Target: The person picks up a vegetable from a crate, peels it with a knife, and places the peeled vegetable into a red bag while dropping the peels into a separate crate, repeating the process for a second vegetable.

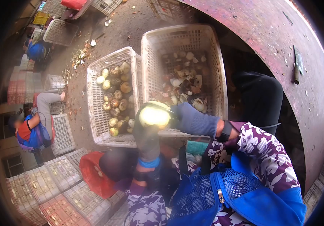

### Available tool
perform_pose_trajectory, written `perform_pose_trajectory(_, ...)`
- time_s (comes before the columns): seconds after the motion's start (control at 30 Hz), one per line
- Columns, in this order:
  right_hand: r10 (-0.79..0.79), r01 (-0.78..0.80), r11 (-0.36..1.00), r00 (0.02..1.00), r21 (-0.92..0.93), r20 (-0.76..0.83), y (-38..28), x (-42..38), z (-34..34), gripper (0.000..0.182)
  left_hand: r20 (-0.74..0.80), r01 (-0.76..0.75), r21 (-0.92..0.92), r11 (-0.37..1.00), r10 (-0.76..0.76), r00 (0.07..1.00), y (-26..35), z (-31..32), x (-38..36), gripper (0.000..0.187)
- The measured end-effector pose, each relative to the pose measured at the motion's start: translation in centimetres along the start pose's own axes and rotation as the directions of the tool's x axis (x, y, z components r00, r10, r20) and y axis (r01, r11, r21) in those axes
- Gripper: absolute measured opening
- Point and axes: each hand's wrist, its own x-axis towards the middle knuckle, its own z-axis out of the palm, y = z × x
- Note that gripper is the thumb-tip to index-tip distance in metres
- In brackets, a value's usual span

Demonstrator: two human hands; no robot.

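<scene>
A pale, peeled-looking onion [155, 116] is held up near the corner where two crates meet. My left hand [145, 133], in a grey glove, is closed around it from the left and below. My right hand [194, 119], in a dark blue knit glove, comes in from the right with its fingers curled against the onion's side. Whatever that hand grips is hidden by blur and glove. Several onions [115, 103] with brown and yellowish skins lie in the left white crate [90, 90]. Onion skins and trimmings [186, 81] cover the bottom of the larger crate [222, 67].
A knife [297, 69] lies on the pinkish tabletop [260, 34] at right. A red basket [90, 169] and stacked crates [56, 171] stand at lower left. Another person [35, 130] sits at left. Scraps [81, 56] litter the floor.
</scene>
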Motion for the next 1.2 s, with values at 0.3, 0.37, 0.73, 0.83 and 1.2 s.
perform_pose_trajectory(0.3, 0.235, -0.258, 0.913, 0.966, 0.317, 0.111, -3.2, -0.9, -2.8, 0.018, -0.029, 0.034, 0.109, 0.993, -0.031, 0.999, 0.0, -1.0, 1.3, 0.052)
perform_pose_trajectory(0.37, 0.115, -0.105, 0.962, 0.993, 0.251, -0.026, -2.8, -0.6, -2.8, 0.020, 0.023, 0.062, 0.029, 0.998, -0.063, 0.998, -0.4, -1.2, 1.5, 0.053)
perform_pose_trajectory(0.73, 0.011, 0.048, 0.911, 0.990, 0.409, -0.140, -1.3, 0.3, -3.3, 0.022, 0.157, 0.122, 0.156, 0.980, -0.146, 0.977, 0.9, 1.3, 1.2, 0.063)
perform_pose_trajectory(0.83, 0.152, -0.078, 0.828, 0.985, 0.556, -0.087, -3.6, -0.4, -4.5, 0.019, 0.137, 0.134, 0.149, 0.980, -0.155, 0.978, 0.6, 0.3, 1.5, 0.067)
perform_pose_trajectory(1.2, -0.036, 0.155, 0.918, 0.949, 0.365, -0.313, -0.3, 0.7, -1.8, 0.019, -0.046, 0.080, 0.077, 0.994, -0.076, 0.996, -1.0, 0.9, 1.4, 0.052)
